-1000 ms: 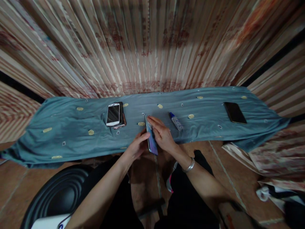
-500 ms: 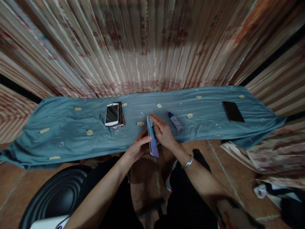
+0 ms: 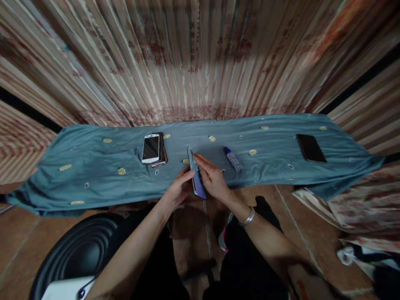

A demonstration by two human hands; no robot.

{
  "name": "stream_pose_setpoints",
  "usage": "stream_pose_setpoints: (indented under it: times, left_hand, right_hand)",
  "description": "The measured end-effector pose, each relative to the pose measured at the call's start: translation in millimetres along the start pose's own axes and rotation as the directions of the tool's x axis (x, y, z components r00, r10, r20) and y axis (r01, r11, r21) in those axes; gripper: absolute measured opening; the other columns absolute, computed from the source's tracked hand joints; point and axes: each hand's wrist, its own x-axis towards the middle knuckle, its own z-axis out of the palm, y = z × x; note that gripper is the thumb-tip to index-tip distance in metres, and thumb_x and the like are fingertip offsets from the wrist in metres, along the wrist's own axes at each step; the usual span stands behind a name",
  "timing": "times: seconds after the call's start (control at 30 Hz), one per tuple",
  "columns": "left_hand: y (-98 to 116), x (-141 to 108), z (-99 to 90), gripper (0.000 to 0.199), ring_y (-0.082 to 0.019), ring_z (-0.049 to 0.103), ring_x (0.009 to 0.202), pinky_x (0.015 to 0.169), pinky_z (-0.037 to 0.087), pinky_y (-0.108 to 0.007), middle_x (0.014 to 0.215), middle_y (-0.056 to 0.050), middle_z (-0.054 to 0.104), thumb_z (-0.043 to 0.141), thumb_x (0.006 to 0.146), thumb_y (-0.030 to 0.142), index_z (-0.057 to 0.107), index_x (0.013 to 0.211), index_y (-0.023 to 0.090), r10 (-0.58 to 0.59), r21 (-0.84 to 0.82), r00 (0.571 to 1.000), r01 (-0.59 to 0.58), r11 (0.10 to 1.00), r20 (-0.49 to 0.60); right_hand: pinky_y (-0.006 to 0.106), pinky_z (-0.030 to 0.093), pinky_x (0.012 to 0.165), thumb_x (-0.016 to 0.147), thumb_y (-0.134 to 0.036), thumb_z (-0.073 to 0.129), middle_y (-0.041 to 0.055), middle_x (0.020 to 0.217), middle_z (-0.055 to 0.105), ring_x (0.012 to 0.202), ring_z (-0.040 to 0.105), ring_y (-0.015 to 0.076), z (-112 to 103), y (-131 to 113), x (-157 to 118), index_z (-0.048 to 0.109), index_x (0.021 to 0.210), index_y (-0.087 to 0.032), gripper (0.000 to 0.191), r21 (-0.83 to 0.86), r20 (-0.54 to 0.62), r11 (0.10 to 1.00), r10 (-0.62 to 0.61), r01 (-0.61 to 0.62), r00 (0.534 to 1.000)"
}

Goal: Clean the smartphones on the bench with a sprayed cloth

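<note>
**Mia:** Where is the shiny blue phone point(image 3: 196, 177)?

**Ben:** It stands on its edge, tipped, at the near edge of the blue-green cloth point(image 3: 93, 175). Both hands are on it.

**Mia:** How do the hands hold it?

**Ben:** The left hand point(image 3: 178, 191) curls round its left side with bent fingers. The right hand point(image 3: 212, 179) lies along its right side, fingers stretched out to the far tip. So the phone is pinched between the two hands.

**Mia:** What else is near the phone?

**Ben:** A little bottle with a blue cap point(image 3: 233, 158) lies just right of it. A pile of phones point(image 3: 153, 149), a white one on top, lies to its left. A dark phone point(image 3: 311, 148) lies far off to its right.

**Mia:** And the room?

**Ben:** Behind the phone hangs a striped pink and cream curtain point(image 3: 193, 62). The floor point(image 3: 18, 233) is brown tile.
</note>
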Motion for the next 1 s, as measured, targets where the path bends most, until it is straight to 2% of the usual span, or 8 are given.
stream_pose_setpoints:
  times: [0.3,0.47,0.67,0.77,0.87,1.0]
  left_hand:
    - [-5,1,4.0,0.051,-0.023,0.067,0.092,0.078,0.049,-0.030,0.096,-0.005,0.074,0.082,0.063,0.034,0.070,0.109,0.017,-0.017,0.003,0.999,0.017,1.000,0.051]
    - [-5,9,-2.3,0.047,-0.019,0.065,0.084,0.073,0.048,-0.028,0.094,-0.004,0.073,0.083,0.062,0.035,0.070,0.104,0.017,0.021,-0.006,1.000,-0.021,1.000,0.013]
    - [-2,14,-8.1,0.038,-0.018,0.065,0.085,0.077,0.048,-0.029,0.091,-0.002,0.071,0.079,0.066,0.033,0.068,0.099,0.018,0.105,-0.007,0.994,-0.106,0.994,-0.005]
    - [1,16,-10.4,0.034,-0.017,0.065,0.078,0.072,0.049,-0.028,0.084,-0.001,0.071,0.080,0.066,0.033,0.068,0.092,0.016,0.125,-0.006,0.992,-0.125,0.992,-0.017]
    - [5,19,-12.8,0.035,-0.016,0.065,0.072,0.066,0.049,-0.026,0.079,-0.001,0.071,0.083,0.062,0.036,0.067,0.086,0.015,0.137,-0.001,0.989,-0.138,0.990,-0.050]
    - [10,20,-14.1,0.040,-0.017,0.067,0.076,0.068,0.051,-0.026,0.082,-0.003,0.072,0.085,0.057,0.034,0.065,0.087,0.015,0.165,-0.004,0.981,-0.167,0.986,-0.101]
  right_hand:
    - [0.040,0.034,0.118,0.095,-0.015,0.035,0.0029,0.146,0.052,0.138,0.044,0.0167,-6,-6,4,0.047,0.144,-0.027,0.052,-0.017,-0.012,0.999,-0.041,0.041,0.999]
    - [0.039,0.035,0.117,0.096,-0.016,0.037,0.0035,0.145,0.053,0.137,0.046,0.0174,-6,-10,1,0.048,0.143,-0.026,0.050,0.038,0.022,0.998,-0.048,0.047,0.999]
    - [0.038,0.036,0.117,0.093,-0.013,0.038,0.0011,0.143,0.055,0.135,0.048,0.0157,-7,-21,-4,0.051,0.141,-0.029,0.052,0.114,0.065,0.993,-0.026,0.019,0.998]
    - [0.037,0.036,0.116,0.091,-0.011,0.039,-0.0010,0.142,0.057,0.133,0.050,0.0148,-9,-26,-7,0.054,0.138,-0.031,0.054,0.161,0.079,0.987,-0.006,-0.007,0.997]
    - [0.037,0.037,0.116,0.090,-0.010,0.041,-0.0009,0.141,0.057,0.133,0.051,0.0153,-11,-31,-9,0.056,0.136,-0.031,0.053,0.223,0.091,0.974,0.004,-0.024,0.996]
    - [0.039,0.040,0.114,0.092,-0.015,0.046,0.0012,0.136,0.062,0.130,0.054,0.0171,-14,-36,-13,0.062,0.130,-0.030,0.044,0.294,0.095,0.954,0.026,-0.053,0.995]
